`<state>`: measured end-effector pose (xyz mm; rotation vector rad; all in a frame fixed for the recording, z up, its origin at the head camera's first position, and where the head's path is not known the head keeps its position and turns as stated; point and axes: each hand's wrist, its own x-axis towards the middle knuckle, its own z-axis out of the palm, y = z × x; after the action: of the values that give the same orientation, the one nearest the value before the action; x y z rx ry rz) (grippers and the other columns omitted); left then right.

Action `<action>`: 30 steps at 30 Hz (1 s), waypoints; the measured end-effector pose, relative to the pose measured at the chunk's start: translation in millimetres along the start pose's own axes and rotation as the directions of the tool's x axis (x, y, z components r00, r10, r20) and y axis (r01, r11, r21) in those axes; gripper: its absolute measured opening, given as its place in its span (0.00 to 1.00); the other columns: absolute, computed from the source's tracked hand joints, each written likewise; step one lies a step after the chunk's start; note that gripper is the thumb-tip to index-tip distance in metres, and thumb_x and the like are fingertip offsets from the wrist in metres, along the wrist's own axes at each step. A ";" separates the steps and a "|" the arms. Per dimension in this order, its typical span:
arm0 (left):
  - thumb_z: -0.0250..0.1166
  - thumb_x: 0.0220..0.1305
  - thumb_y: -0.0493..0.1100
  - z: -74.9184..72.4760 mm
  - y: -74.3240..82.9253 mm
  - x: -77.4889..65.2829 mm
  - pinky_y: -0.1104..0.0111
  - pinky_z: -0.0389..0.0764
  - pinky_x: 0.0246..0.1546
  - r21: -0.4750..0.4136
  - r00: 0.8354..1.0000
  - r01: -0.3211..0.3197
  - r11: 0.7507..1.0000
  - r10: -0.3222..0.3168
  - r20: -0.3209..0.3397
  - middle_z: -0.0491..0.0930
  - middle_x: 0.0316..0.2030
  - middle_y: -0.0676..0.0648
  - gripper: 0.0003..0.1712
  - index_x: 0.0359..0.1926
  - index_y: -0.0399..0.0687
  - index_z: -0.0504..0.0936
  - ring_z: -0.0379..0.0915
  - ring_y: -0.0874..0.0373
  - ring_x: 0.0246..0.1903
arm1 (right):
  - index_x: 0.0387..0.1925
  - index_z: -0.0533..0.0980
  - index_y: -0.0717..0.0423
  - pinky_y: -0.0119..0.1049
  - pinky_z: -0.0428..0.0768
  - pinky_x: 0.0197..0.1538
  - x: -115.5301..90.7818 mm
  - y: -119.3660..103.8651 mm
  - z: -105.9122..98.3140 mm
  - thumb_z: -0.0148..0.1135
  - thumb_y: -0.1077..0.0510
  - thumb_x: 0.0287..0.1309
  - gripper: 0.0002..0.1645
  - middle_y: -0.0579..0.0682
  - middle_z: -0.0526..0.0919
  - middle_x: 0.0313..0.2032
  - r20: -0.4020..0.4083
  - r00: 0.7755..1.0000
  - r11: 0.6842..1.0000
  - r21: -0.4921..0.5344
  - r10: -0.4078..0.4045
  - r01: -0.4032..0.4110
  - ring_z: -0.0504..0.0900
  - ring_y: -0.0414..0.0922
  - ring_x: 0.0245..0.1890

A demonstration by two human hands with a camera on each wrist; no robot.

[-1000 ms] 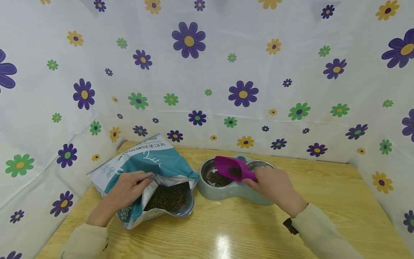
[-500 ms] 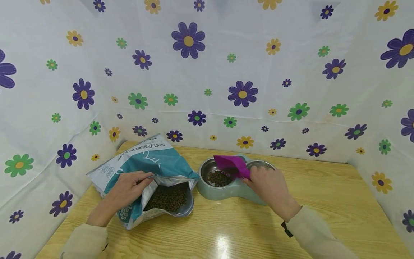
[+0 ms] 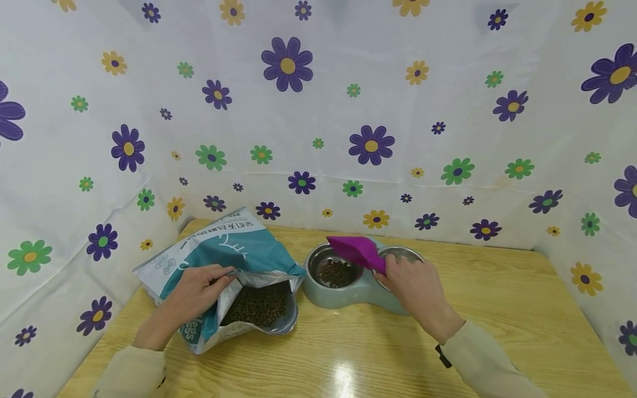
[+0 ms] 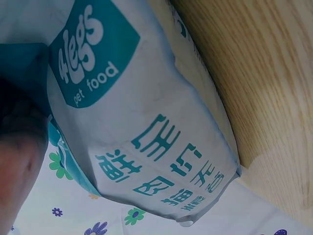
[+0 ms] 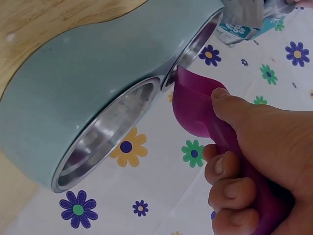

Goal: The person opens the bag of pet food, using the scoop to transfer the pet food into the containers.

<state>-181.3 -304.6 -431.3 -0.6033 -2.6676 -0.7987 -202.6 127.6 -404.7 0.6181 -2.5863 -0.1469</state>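
Note:
My left hand (image 3: 200, 290) pinches the upper lip of a teal and white pet food bag (image 3: 259, 243), holding its mouth open. Brown kibble (image 3: 260, 305) shows inside. My right hand (image 3: 415, 287) grips the handle of a magenta scoop (image 3: 355, 250), fingers wrapped round it in the right wrist view. The scoop is tipped over the left bowl of a pale green double pet feeder (image 3: 330, 298). Kibble (image 3: 335, 273) lies in that steel bowl. The right steel bowl (image 5: 110, 129) appears bare inside in the right wrist view; in the head view my hand partly covers it.
Everything stands on a wooden table (image 3: 318, 354). A white cloth with printed flowers (image 3: 318, 110) hangs at the back and both sides. The bag stands close beside the feeder's left end.
The scoop has turned over above the left bowl; the dark kibble seen in it earlier no longer shows. My right hand has shifted slightly left. The left hand and bag have stayed still.

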 end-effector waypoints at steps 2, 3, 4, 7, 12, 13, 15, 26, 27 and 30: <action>0.63 0.71 0.34 0.0 0.2 -0.4 0.73 0.72 0.25 0.001 1.000 -0.001 1.000 0.001 -0.002 0.89 0.38 0.46 0.13 0.52 0.36 0.88 0.70 0.74 0.27 | 0.20 0.65 0.53 0.32 0.54 0.16 -1.4 0.5 0.6 0.74 0.40 0.58 0.31 0.42 0.58 0.13 -0.012 1.000 1.000 0.010 0.003 -0.003 0.56 0.39 0.13; 0.63 0.71 0.34 0.0 0.3 -0.5 0.73 0.72 0.25 0.001 1.000 -0.002 1.000 0.002 -0.003 0.89 0.38 0.46 0.13 0.52 0.36 0.88 0.70 0.74 0.26 | 0.20 0.65 0.54 0.33 0.54 0.16 -2.0 0.8 1.2 0.74 0.41 0.57 0.31 0.41 0.58 0.13 -0.021 1.000 1.000 0.014 0.003 -0.003 0.56 0.39 0.12; 0.63 0.71 0.34 0.0 0.3 -0.6 0.73 0.72 0.25 0.002 1.000 -0.004 1.000 0.004 -0.006 0.89 0.37 0.46 0.13 0.52 0.36 0.88 0.70 0.74 0.26 | 0.21 0.65 0.54 0.33 0.54 0.16 -2.7 1.1 1.6 0.75 0.41 0.57 0.31 0.41 0.57 0.13 -0.032 0.999 1.000 0.017 0.003 -0.003 0.56 0.39 0.12; 0.64 0.70 0.34 0.0 0.7 -0.4 0.73 0.72 0.26 0.006 1.000 -0.008 1.000 0.008 -0.014 0.88 0.36 0.47 0.13 0.51 0.36 0.88 0.70 0.74 0.27 | 0.21 0.65 0.53 0.32 0.53 0.16 -4.3 2.1 3.6 0.75 0.41 0.56 0.31 0.41 0.57 0.13 -0.050 0.999 1.000 0.026 0.001 0.000 0.56 0.38 0.12; 0.64 0.70 0.34 0.4 0.9 0.3 0.73 0.74 0.27 0.016 1.000 -0.020 1.000 0.020 -0.017 0.89 0.38 0.46 0.13 0.51 0.36 0.88 0.72 0.74 0.28 | 0.20 0.65 0.52 0.30 0.51 0.17 -6.5 4.6 4.5 0.73 0.41 0.58 0.30 0.41 0.59 0.12 0.019 0.997 0.987 0.143 0.069 -0.071 0.56 0.37 0.11; 0.64 0.70 0.34 0.5 0.9 0.5 0.73 0.75 0.27 0.019 1.000 -0.023 1.000 0.023 -0.017 0.89 0.38 0.46 0.13 0.51 0.36 0.88 0.72 0.74 0.28 | 0.20 0.65 0.52 0.30 0.50 0.17 -6.7 5.1 3.9 0.73 0.41 0.59 0.29 0.41 0.59 0.12 0.048 0.995 0.979 0.180 0.089 -0.096 0.57 0.37 0.11; 0.64 0.70 0.34 0.6 0.7 0.9 0.73 0.75 0.27 0.021 1.000 -0.024 0.999 0.024 -0.017 0.89 0.38 0.46 0.13 0.52 0.36 0.88 0.72 0.74 0.28 | 0.21 0.66 0.51 0.29 0.51 0.18 -7.2 5.8 2.5 0.72 0.42 0.60 0.28 0.42 0.60 0.13 0.102 0.987 0.958 0.248 0.121 -0.143 0.58 0.37 0.11; 0.64 0.70 0.33 1.8 0.9 -0.2 0.73 0.73 0.26 0.010 1.000 -0.016 1.000 0.016 -0.020 0.89 0.37 0.47 0.13 0.51 0.36 0.88 0.70 0.75 0.26 | 0.21 0.69 0.50 0.29 0.56 0.19 -10.9 13.1 2.6 0.66 0.41 0.67 0.26 0.41 0.64 0.14 0.310 0.938 0.800 0.517 0.157 -0.305 0.60 0.36 0.14; 0.64 0.70 0.33 1.7 0.9 -0.3 0.73 0.73 0.26 0.009 1.000 -0.013 1.000 0.013 -0.020 0.89 0.37 0.47 0.13 0.51 0.36 0.88 0.70 0.75 0.27 | 0.21 0.70 0.51 0.29 0.57 0.20 -10.9 14.5 1.8 0.65 0.41 0.68 0.26 0.41 0.65 0.14 0.348 0.925 0.755 0.561 0.156 -0.338 0.61 0.37 0.14; 0.64 0.70 0.33 0.9 0.6 0.3 0.73 0.73 0.26 0.012 1.000 -0.010 1.000 0.010 -0.021 0.89 0.38 0.47 0.13 0.51 0.37 0.89 0.70 0.74 0.27 | 0.21 0.72 0.52 0.30 0.61 0.22 -11.1 18.7 -1.9 0.61 0.38 0.70 0.28 0.42 0.65 0.15 0.459 0.880 0.623 0.653 0.127 -0.430 0.62 0.38 0.16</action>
<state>-181.4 -303.5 -431.6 -0.6022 -2.6465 -0.7818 -200.5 149.3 -403.9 0.4395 -3.0308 1.0691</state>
